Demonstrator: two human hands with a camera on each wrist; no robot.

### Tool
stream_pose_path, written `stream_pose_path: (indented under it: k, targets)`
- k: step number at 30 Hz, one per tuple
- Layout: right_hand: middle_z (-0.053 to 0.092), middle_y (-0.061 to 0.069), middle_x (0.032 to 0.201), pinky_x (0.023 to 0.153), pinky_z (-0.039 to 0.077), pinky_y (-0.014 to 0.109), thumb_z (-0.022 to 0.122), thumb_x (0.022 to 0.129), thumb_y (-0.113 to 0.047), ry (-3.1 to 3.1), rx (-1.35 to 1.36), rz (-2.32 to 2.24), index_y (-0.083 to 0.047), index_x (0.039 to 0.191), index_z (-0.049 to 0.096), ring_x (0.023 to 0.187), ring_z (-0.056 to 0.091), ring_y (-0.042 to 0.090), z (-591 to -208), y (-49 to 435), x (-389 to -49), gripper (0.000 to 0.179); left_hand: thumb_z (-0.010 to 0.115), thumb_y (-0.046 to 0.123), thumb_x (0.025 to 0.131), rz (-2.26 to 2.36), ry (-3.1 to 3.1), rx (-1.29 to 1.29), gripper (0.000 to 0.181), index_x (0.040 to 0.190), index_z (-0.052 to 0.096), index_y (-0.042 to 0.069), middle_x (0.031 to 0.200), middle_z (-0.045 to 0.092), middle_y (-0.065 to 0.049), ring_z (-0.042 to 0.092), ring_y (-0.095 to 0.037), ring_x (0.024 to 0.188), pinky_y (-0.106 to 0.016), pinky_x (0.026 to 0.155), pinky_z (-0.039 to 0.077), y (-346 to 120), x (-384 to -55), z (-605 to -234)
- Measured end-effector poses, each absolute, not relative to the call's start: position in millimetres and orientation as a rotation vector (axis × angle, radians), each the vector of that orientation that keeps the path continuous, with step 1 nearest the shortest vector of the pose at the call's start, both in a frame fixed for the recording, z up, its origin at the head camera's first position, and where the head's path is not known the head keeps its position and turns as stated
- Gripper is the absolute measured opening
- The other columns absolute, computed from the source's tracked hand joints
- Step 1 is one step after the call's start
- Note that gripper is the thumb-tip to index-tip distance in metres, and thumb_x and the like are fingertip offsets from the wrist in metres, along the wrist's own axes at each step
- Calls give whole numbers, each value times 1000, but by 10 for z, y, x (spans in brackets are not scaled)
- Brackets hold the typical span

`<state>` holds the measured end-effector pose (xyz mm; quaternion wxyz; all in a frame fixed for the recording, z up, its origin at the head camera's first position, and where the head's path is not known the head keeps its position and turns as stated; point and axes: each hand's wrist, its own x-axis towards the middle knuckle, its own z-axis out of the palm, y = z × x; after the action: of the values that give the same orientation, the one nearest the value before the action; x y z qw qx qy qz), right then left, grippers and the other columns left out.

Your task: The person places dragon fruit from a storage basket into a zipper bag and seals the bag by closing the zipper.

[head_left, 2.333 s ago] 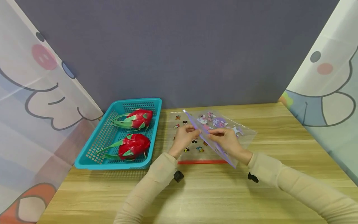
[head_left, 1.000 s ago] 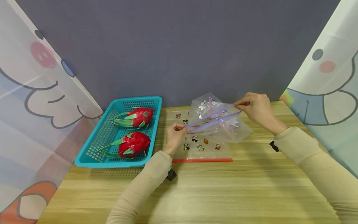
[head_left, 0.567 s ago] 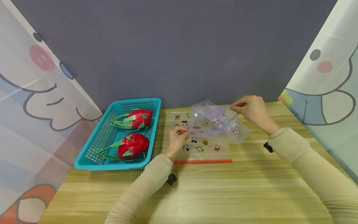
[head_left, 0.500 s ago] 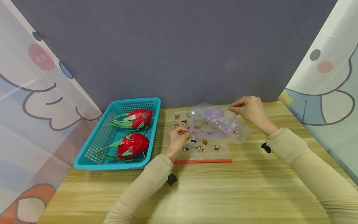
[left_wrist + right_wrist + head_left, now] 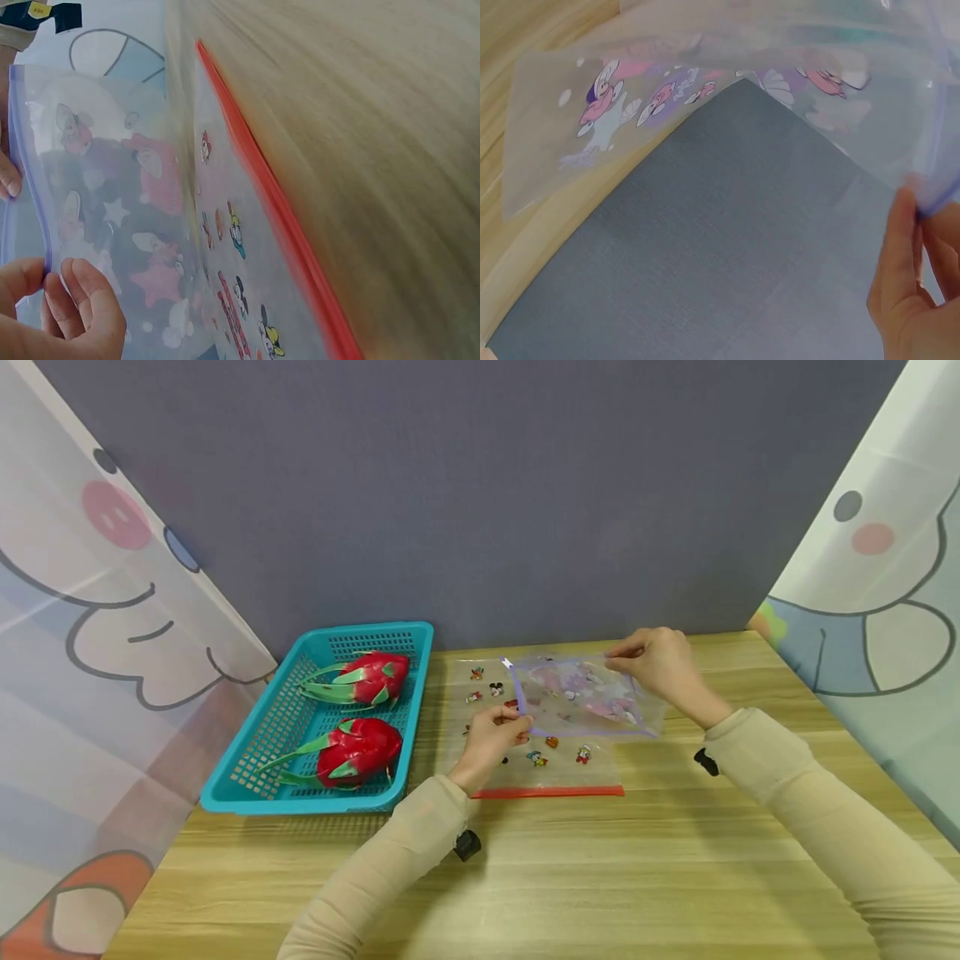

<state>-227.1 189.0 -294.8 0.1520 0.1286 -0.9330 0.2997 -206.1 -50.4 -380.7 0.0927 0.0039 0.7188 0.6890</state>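
A clear zip bag (image 5: 570, 693) with a purple rim and pink and purple cartoon prints is held above the table, its mouth spread apart. My left hand (image 5: 491, 742) pinches the near-left part of that rim between thumb and fingers, as the left wrist view also shows (image 5: 64, 311). At the far right of the mouth, my right hand (image 5: 662, 670) pinches the rim; in the right wrist view the fingers (image 5: 900, 262) grip the purple edge. Beneath it lies a second clear bag (image 5: 551, 772) with small cartoon figures and a red zip strip (image 5: 547, 792), partly covered.
To the left stands a turquoise plastic basket (image 5: 408, 768) holding two red dragon fruits, one farther (image 5: 382, 677) and one nearer (image 5: 367, 747). A grey panel (image 5: 510, 510) rises behind the wooden table (image 5: 570, 877). Cartoon-printed cloths hang at both sides.
Both hands first worked close together at the purple rim, then the right hand pulled away to the right. The mouth spread wide, and the bag has since come lower and flatter.
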Motion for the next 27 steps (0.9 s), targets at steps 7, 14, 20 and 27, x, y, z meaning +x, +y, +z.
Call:
stream_pose_path:
  k: [7,14,20,27]
  targets:
    - [69,18,86,58,43,29,71,79,-14,-2723,363,865,-3,89,74,68,63,25,-2933,1913,-2263,15,64,10,84,2062,2125,-13,20,99,59,-2,93,63,-9,63,-31,90,-37,84,53,-502,-2084,-3812]
    - [70,16,86,55,45,27,69,82,-18,-2731,355,959,-5,89,74,65,63,20,-2985,1909,-2261,16,64,13,85,2052,2137,9,22,101,59,-1,91,63,-9,61,-37,94,-41,86,51,-475,-2074,-3806]
    - [70,15,85,54,46,27,70,82,-19,-2705,377,976,-5,88,74,64,63,21,-3057,1883,-2260,16,66,17,84,2049,2124,14,25,101,59,-1,88,62,-7,62,-29,87,-41,85,52,-458,-2057,-3816]
    - [70,16,88,54,46,26,69,82,-17,-2665,395,1016,-4,89,73,64,62,20,-3095,1875,-2254,15,63,18,87,1962,2139,98,22,103,62,3,98,62,-13,61,-27,86,-38,84,52,-511,-1982,-3729]
